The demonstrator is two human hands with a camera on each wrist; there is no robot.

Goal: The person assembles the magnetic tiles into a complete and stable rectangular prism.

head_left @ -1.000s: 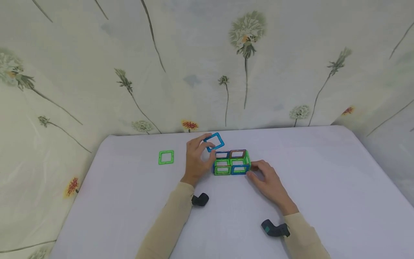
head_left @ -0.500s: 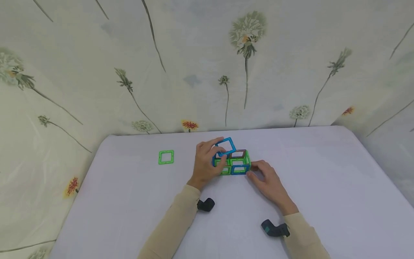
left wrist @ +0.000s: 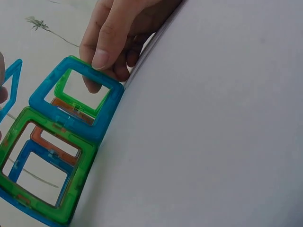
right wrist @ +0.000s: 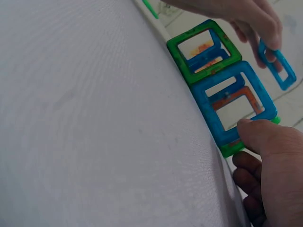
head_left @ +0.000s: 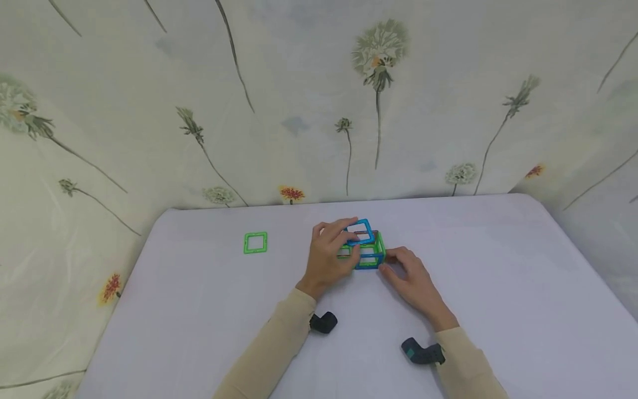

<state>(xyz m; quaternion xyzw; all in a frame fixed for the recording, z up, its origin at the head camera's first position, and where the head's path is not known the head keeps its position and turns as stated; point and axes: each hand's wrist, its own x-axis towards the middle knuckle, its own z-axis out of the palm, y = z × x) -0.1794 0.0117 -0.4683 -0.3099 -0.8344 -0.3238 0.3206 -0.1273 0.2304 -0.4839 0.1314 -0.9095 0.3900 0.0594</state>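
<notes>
My left hand (head_left: pixel 329 257) pinches a blue square magnetic tile (head_left: pixel 370 230) between thumb and fingers. That tile hangs tilted above a low box of magnetic tiles (head_left: pixel 381 244). Its front shows a green tile (left wrist: pixel 84 182) beside a blue tile (left wrist: pixel 111 111); brown and blue tiles stand behind. At the box's right end my right hand (head_left: pixel 411 280) holds the corner, thumb on the blue front tile and fingers curled at the green end. In the right wrist view the pinched tile (right wrist: pixel 288 84) is apart from the box. My left hand hides the box's left part in the head view.
A loose green square tile (head_left: pixel 246 244) lies flat on the white tabletop (head_left: pixel 199 310), left of the box. Black wrist cameras (head_left: pixel 422 352) stick out from both forearms. A curtain with a flower print (head_left: pixel 309 155) hangs behind the table's far edge.
My left hand has carried the blue tile to the right and nearer, from left of the box to above it. My right hand has stayed at the box's right end.
</notes>
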